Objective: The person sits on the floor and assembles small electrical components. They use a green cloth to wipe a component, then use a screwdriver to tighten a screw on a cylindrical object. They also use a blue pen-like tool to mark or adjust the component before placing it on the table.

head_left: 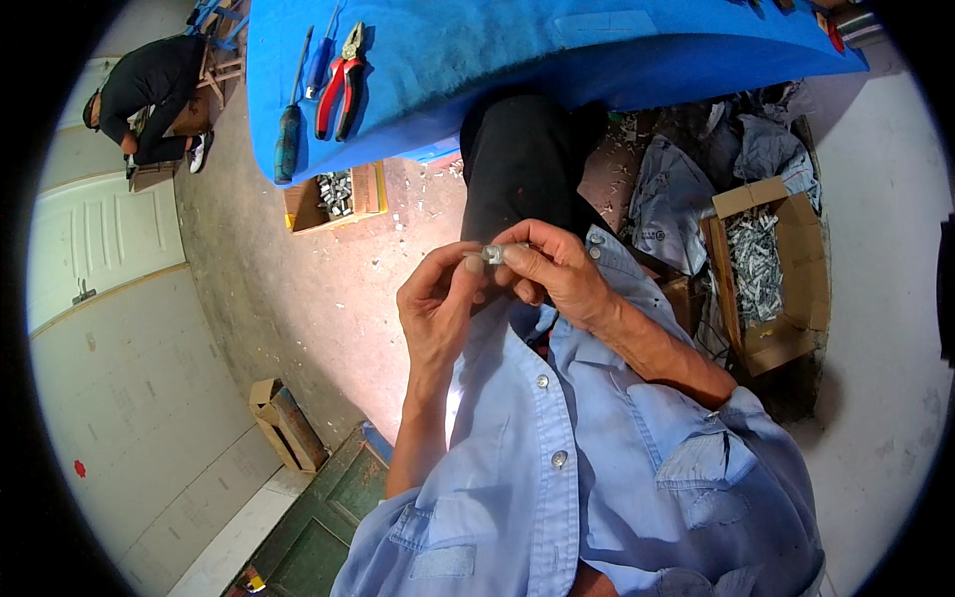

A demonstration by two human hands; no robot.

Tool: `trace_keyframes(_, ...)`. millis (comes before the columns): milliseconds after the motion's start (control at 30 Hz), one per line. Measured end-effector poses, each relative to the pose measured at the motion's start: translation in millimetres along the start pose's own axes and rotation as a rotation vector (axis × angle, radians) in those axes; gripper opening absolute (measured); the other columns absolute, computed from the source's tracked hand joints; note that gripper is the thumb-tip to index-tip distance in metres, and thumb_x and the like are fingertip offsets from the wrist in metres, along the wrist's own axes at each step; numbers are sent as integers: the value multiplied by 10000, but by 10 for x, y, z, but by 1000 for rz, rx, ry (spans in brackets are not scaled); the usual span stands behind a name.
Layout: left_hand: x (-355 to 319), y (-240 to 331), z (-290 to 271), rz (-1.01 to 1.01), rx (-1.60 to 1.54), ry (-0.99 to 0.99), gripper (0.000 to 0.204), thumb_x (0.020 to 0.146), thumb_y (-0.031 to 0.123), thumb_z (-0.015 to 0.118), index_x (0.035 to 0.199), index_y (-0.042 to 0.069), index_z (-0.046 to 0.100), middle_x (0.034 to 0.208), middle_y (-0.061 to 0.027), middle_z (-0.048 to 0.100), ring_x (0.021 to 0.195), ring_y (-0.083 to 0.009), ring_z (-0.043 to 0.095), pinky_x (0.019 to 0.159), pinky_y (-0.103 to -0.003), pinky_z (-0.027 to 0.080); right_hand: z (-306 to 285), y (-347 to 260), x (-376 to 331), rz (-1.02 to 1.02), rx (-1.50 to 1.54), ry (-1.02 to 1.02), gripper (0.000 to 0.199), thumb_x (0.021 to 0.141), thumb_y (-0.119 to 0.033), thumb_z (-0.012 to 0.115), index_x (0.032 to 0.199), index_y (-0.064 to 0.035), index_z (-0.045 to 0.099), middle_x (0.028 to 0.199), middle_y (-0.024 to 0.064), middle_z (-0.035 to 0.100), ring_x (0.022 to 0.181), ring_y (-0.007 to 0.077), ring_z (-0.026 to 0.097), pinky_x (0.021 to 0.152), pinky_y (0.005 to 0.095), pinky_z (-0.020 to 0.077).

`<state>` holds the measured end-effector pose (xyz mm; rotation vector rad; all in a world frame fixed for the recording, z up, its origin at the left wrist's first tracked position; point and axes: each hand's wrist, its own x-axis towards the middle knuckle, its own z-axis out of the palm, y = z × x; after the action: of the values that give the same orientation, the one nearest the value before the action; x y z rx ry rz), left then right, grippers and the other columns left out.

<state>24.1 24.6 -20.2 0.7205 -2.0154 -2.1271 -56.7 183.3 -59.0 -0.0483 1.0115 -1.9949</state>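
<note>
Above my lap, my left hand (443, 298) and my right hand (557, 269) meet around a small silvery metal piece (491, 255). Thumb and fingers of my left hand pinch its left end, while those of my right hand grip the right end. The fingers cover most of the piece, so its exact kind cannot be made out. Beyond my hands, on the blue-covered table (597, 60), lie red-and-black combination pliers (343, 85), a screwdriver with a teal handle (288, 139) and a blue-handled screwdriver (320, 65).
At the right stands an open cardboard box (811, 269) full of silvery metal pieces, beside grey plastic bags (671, 199). Another box (373, 187) with metal parts sits under the table's left end. A narrow carton (288, 426) stands lower left. Another person (154, 90) bends over at far left.
</note>
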Motion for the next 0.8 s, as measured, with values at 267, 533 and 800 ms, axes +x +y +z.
trace_keyframes(267,-2,-46,31,38,41,29,194,983,132,690,1125,3,718,859,-10,690,700,-48,583,626,-182,467,-33,-12,13,55,48,1,247,1025,-209,611,1149,4,617,853,47,657,619,53,550,515,188,411)
trace_keyframes(533,15,-18,9,-4,3,-4,183,987,128,681,1092,-22,689,872,-55,696,710,-91,618,631,-224,498,-15,-14,1,-9,-16,1,243,1023,-205,619,1165,-8,613,855,37,646,635,46,545,524,185,408)
trace_keyframes(800,15,-11,5,3,-13,-17,175,997,119,663,1089,-30,664,872,-59,689,705,-94,617,633,-226,502,21,-32,-22,-27,-30,-8,240,1021,-203,623,1163,-9,619,863,35,654,632,42,539,528,181,414)
